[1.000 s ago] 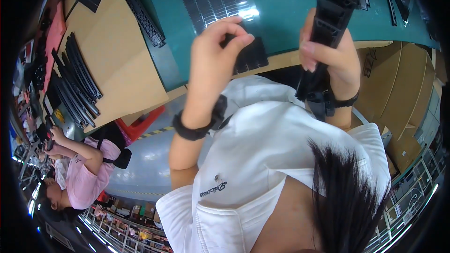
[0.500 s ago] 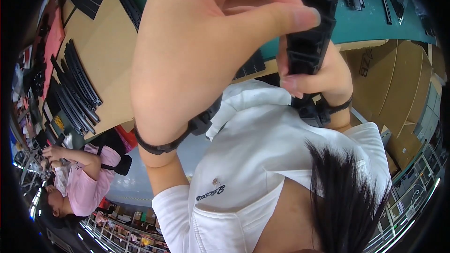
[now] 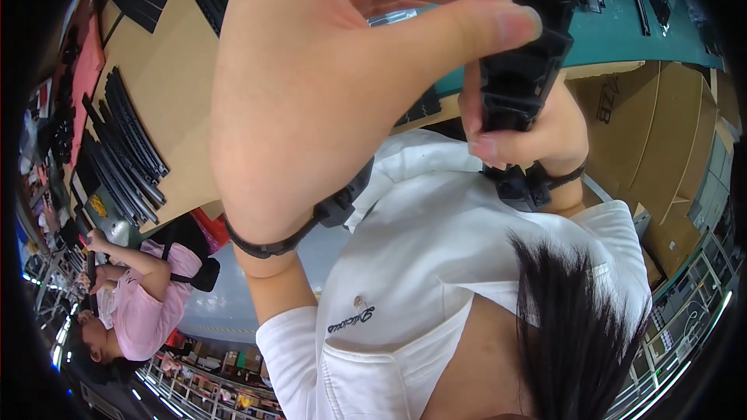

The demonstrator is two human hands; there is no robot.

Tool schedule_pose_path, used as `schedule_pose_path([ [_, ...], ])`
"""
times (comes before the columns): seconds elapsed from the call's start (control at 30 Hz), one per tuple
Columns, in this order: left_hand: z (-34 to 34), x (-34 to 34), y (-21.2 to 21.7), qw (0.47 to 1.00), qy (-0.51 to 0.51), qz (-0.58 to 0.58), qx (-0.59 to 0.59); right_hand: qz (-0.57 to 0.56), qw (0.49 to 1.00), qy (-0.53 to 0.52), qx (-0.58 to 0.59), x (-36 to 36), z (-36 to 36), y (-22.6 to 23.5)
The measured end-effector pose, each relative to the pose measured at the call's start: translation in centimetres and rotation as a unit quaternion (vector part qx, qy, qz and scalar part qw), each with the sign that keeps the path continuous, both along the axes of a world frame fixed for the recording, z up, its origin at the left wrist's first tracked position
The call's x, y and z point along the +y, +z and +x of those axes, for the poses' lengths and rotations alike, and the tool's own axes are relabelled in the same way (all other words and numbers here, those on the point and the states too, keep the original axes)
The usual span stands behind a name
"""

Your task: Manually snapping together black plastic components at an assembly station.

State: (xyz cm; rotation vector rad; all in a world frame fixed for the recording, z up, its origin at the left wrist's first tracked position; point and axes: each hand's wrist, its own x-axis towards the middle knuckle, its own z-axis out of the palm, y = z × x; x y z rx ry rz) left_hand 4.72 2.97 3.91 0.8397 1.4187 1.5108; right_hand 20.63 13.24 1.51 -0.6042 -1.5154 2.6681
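A long black plastic part [image 3: 517,74] with a ribbed, hollow face is held up between my hands. My left hand [image 3: 303,101], large in the foreground, pinches its upper left edge between thumb and fingers. Lower down, my right hand [image 3: 551,131] wraps round the same part, the thumb lying across its front. Some of the fingers on both hands are hidden behind the part or the palm. Each wrist wears a black strap with a small black block.
Curved black strips [image 3: 128,148] lie on the brown board [image 3: 183,93] at left. More strips rest on the green tabletop [image 3: 622,31] behind my hands. Cardboard boxes [image 3: 654,132] stand at right. At lower left a co-worker in pink [image 3: 144,303] handles a dark strip.
The black part has tilted slightly, its upper end shifting right. Both hands keep their grip, with my left hand turned a little. The co-worker's hand has risen.
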Motion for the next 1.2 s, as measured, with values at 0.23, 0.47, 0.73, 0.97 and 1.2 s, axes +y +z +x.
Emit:
schedule_pose_path([
  [0.23,-0.5,0.0,-0.5,1.0,-0.003,0.016,-0.024,0.001,1.0,-0.005,-0.008,0.0,0.2,0.2],
  [0.47,0.6,-0.3,-0.9,0.999,0.004,0.027,-0.046,0.022,1.0,-0.018,-0.003,-0.4,0.1,0.0],
  [0.73,0.9,2.1,-3.0,0.997,0.021,0.029,-0.07,0.015,1.0,-0.02,-0.018,-0.2,0.1,-0.2],
  [0.97,5.3,0.2,-8.2,0.958,0.15,-0.06,0.237,0.014,0.995,-0.101,0.02,2.1,2.2,-0.7],
  [1.2,6.3,-1.1,-11.7,0.836,0.18,-0.092,0.51,0.042,0.995,-0.096,0.002,2.0,1.8,-2.2],
])
